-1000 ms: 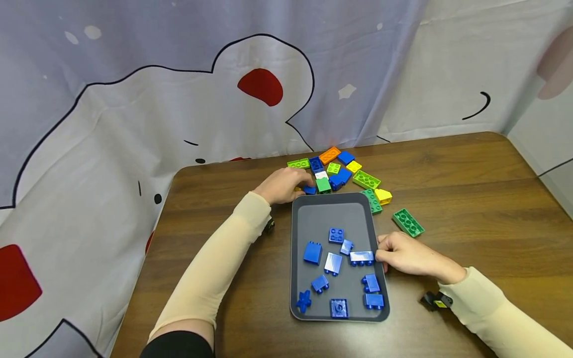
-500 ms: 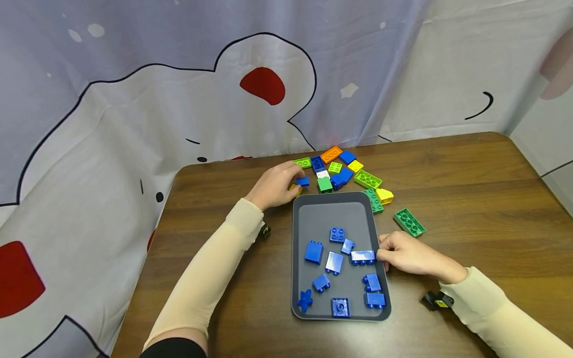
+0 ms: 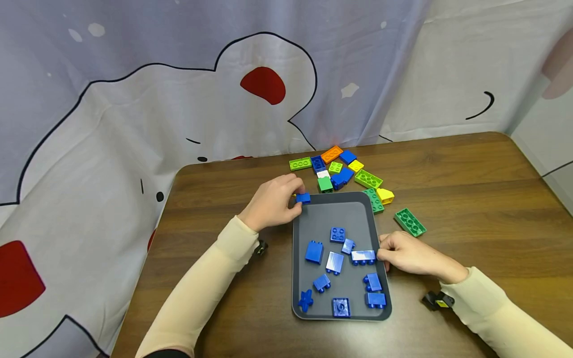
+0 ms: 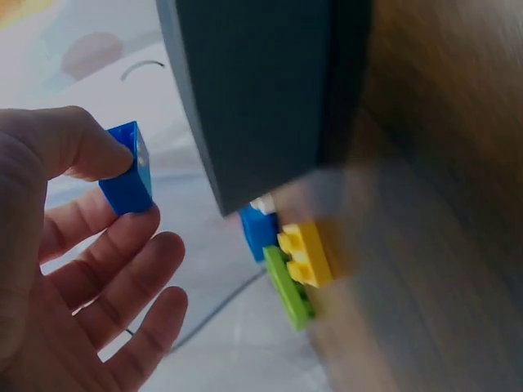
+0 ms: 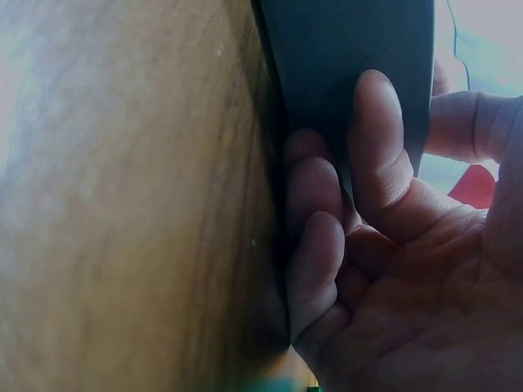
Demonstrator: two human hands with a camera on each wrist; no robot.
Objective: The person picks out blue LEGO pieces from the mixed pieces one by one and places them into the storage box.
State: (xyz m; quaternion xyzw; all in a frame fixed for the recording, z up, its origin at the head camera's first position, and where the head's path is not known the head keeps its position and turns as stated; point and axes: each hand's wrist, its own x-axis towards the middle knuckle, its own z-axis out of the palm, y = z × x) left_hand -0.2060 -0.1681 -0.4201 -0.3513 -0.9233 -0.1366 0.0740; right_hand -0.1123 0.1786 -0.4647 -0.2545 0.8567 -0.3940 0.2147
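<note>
My left hand (image 3: pixel 274 203) pinches a small blue toy brick (image 3: pixel 303 198) between thumb and fingers, over the far left corner of the dark grey tray (image 3: pixel 342 214). In the left wrist view the thumb presses one face of that brick while the lower fingers spread apart. At the tray's right side my right hand (image 3: pixel 409 254) grips the rim, with the thumb over the edge and a finger against the outer wall (image 5: pixel 323 90). Several blue bricks lie in the tray, among them a four-stud block (image 3: pixel 337 234) and a star-shaped piece (image 3: pixel 306 301).
Behind the tray lies a loose group of bricks, with an orange brick (image 3: pixel 332 154), a lime brick (image 3: pixel 300 164), a blue brick (image 3: pixel 342 177) and a yellow piece (image 3: pixel 385 196). A green brick (image 3: pixel 410 222) lies right of them. A curtain (image 3: pixel 134 124) hangs along the table's back edge.
My left hand has lifted the blue brick from the group's left side and brought it toward me to the tray's far left corner. The right hand stays at the tray's edge.
</note>
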